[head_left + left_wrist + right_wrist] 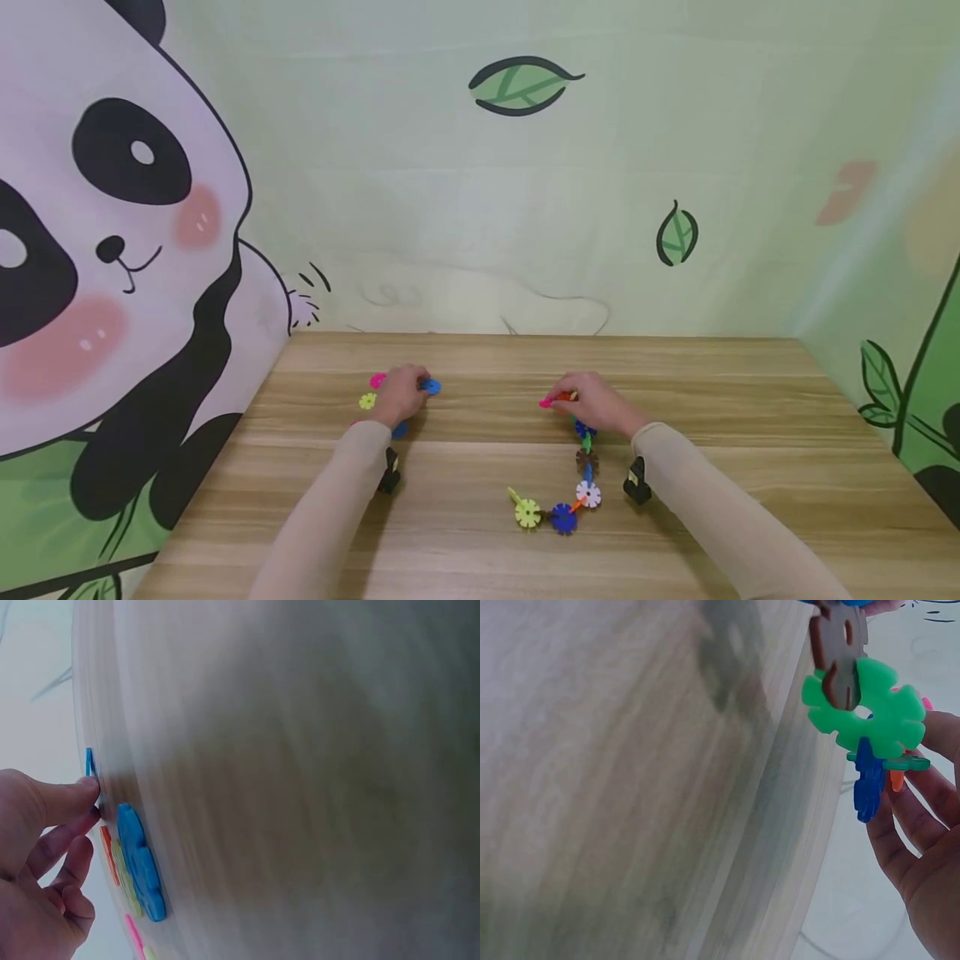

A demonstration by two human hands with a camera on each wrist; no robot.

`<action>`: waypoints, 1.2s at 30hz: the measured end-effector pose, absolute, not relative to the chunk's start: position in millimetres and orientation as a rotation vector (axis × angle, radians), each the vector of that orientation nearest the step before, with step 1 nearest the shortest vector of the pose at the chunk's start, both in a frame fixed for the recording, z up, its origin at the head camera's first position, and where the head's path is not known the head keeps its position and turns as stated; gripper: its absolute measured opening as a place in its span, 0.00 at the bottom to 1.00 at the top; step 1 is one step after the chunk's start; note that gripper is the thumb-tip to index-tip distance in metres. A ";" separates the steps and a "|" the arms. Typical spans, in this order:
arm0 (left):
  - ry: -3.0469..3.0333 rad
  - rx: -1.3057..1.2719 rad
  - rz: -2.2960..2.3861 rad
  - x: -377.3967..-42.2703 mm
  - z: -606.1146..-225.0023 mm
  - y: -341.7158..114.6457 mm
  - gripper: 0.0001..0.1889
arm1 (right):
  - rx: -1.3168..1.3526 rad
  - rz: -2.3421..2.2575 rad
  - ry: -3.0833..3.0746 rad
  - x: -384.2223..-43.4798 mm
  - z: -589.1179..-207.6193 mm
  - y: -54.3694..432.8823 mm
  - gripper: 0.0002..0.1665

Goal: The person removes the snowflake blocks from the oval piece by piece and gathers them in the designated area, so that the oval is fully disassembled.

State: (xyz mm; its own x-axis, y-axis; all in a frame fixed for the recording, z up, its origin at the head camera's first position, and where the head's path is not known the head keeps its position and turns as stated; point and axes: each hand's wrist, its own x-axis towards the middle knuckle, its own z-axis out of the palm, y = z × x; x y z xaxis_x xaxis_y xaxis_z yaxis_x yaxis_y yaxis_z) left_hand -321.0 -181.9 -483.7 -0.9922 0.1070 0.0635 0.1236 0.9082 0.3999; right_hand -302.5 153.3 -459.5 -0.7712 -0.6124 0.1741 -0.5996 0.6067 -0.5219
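Near the back left of the table, my left hand (402, 393) pinches a blue snowflake disc (431, 387) between thumb and fingertips. The left wrist view shows that disc (88, 762) edge-on at the fingertips. My right hand (596, 402) grips the far end of a chain of interlocked snowflake discs, where a pink disc (546, 403) sticks out past the fingers. Toward me the chain runs through a brown disc (587, 461), a white disc (588, 494) and a dark blue disc (564, 518) to a yellow-green disc (527, 513). A green disc (877, 705) hangs by the right fingers.
Loose discs lie around my left hand: a pink disc (377, 381), a yellow disc (367, 401) and a blue disc (400, 430), among others partly hidden by the wrist. A wall cloth printed with a panda stands behind the wooden table (480, 467).
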 end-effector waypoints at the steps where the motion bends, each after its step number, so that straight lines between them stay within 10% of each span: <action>1: -3.024 -0.179 -0.643 -321.0 -483.4 -182.3 0.13 | -1.055 -0.894 2.798 -302.6 -460.0 153.4 0.04; 36: -2.844 -0.559 -1.170 -298.9 -474.8 -116.9 0.14 | -0.918 -0.948 2.815 -300.8 -455.7 144.2 0.03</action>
State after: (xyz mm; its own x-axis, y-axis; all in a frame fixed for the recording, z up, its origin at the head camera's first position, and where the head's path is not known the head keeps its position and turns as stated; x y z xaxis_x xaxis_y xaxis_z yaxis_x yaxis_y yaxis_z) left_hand -298.9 -116.9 -474.8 -0.9359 0.3195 0.1485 0.3315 0.6557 0.6783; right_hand -300.8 144.2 -455.7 -0.8252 -0.5443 0.1508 -0.5246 0.6397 -0.5617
